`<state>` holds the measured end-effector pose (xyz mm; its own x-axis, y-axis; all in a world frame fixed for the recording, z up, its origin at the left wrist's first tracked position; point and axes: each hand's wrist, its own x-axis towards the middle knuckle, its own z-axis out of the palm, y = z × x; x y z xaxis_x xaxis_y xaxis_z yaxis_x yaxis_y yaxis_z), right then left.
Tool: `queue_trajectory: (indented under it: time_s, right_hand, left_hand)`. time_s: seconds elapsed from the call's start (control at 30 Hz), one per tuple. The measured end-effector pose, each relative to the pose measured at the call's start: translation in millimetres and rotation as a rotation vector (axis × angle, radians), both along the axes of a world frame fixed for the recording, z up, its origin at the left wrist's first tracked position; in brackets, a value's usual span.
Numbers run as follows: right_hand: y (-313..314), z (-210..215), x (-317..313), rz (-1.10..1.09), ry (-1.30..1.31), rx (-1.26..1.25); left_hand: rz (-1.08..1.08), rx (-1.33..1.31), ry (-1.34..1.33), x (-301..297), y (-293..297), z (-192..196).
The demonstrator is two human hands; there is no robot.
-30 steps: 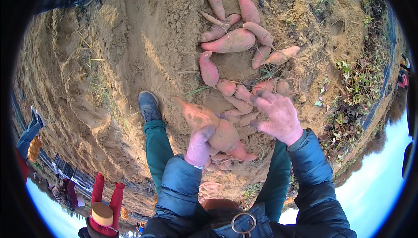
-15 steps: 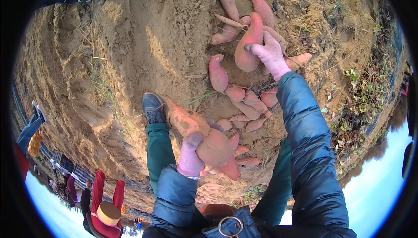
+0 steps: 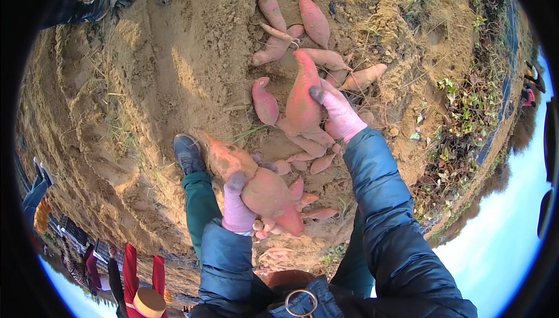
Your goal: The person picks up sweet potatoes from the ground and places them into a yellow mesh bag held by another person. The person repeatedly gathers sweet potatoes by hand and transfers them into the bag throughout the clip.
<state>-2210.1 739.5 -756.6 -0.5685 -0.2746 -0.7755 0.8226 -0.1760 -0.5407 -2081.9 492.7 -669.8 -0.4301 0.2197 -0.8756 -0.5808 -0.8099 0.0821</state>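
Note:
My left hand, in a pink glove with dark fingertips, is closed on a large sweet potato whose pointed end faces lower right. Against it lies another big sweet potato, near my left shoe; the same hand may grip this one too, as fingers show between them. My gloved right hand grasps a long, curved sweet potato by its side, narrow end pointing away from me. That one hangs over smaller sweet potatoes on the soil and partly hides them.
More sweet potatoes lie loose on the sandy soil farther off. Leafy vines grow along the right. My left shoe stands beside the left-hand sweet potatoes. People, one with a straw hat, show at the lower left.
My right hand has lifted the long sweet potato off the far group and drawn it nearer to me. My left hand keeps its hold. The view has shifted slightly.

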Motion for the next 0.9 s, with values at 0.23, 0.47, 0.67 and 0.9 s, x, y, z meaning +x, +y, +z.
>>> queue_trajectory:
  time_s: [0.23,0.47,0.67,0.9]
  right_hand:
    - [86.1,-1.5,-11.8,0.342,0.636,1.517]
    - [118.3,-31.2,-42.3,1.529,0.714,1.681]
    - [123.0,-0.3,25.4,-0.444,-0.201,0.335]
    - [15.2,-24.8,28.2,0.258,0.348,1.093]
  left_hand:
    - [0.013,0.016,-0.044,3.3,0.2,-1.8]
    - [-0.078,-0.025,-0.034,2.1,0.6,0.1]
    - [-0.085,-0.023,-0.058,-2.2,6.2,1.0]
    - [-0.072,-0.013,-0.059,1.9,-1.4,0.4]
